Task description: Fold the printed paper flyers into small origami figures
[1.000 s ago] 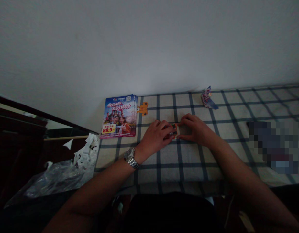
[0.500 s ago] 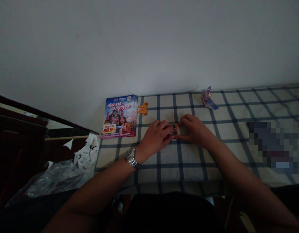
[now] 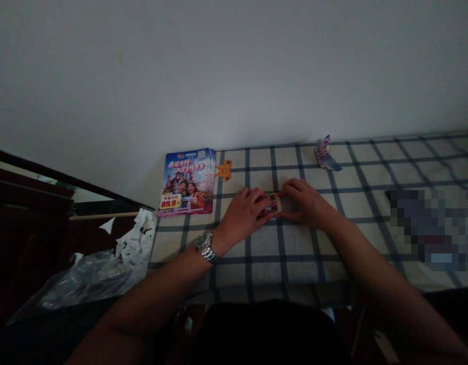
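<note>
A small folded piece of printed paper [image 3: 273,202], orange with dark marks, sits low over the checked cloth [image 3: 295,268] between my hands. My left hand [image 3: 243,214], with a steel wristwatch [image 3: 205,247] on its wrist, pinches the paper's left side. My right hand [image 3: 304,204] holds its right side with thumb and fingertips. Part of the paper is hidden behind my fingers. Another folded printed paper [image 3: 324,155] stands near the wall, beyond my right hand.
A stack of colourful brochures [image 3: 186,182] and an orange cartoon cut-out [image 3: 224,170] lie at the cloth's far left. A pixelated patch [image 3: 431,229] covers something on the right. Beyond the cloth's left edge lie crumpled clear plastic [image 3: 93,279] and torn white paper [image 3: 135,238].
My hands have barely moved. The small paper between them now shows more orange and looks narrower than a second ago.
</note>
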`<action>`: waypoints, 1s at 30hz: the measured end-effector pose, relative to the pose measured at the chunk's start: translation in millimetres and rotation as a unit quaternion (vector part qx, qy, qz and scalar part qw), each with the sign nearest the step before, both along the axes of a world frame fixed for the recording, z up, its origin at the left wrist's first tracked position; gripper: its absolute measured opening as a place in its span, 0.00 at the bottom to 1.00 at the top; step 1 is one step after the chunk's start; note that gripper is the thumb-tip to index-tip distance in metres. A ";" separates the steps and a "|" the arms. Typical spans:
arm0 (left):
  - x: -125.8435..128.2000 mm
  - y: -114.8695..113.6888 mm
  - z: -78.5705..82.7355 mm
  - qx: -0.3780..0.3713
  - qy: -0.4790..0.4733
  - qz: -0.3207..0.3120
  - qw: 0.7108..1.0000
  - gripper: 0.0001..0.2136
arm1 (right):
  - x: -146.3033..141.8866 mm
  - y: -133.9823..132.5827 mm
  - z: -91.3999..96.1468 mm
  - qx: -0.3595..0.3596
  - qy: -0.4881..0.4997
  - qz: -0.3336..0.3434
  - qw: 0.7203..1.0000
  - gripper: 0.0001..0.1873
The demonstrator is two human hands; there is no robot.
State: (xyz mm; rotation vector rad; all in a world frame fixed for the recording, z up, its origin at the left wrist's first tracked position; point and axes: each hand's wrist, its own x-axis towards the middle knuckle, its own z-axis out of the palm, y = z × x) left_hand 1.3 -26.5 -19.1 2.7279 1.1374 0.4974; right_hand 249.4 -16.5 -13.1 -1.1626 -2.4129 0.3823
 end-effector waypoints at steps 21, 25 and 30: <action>-20.2 5.2 11.3 -0.041 -0.018 -0.084 0.995 0.18 | 1.3 0.3 -1.9 0.003 -0.018 -0.012 1.000 0.26; -19.5 5.9 9.9 -0.039 -0.019 -0.080 0.996 0.18 | 2.5 1.0 -4.7 -0.001 -0.018 -0.013 1.000 0.25; -20.2 7.0 9.2 -0.038 -0.025 -0.084 0.995 0.18 | 4.1 3.0 -7.3 -0.005 -0.008 -0.010 1.000 0.25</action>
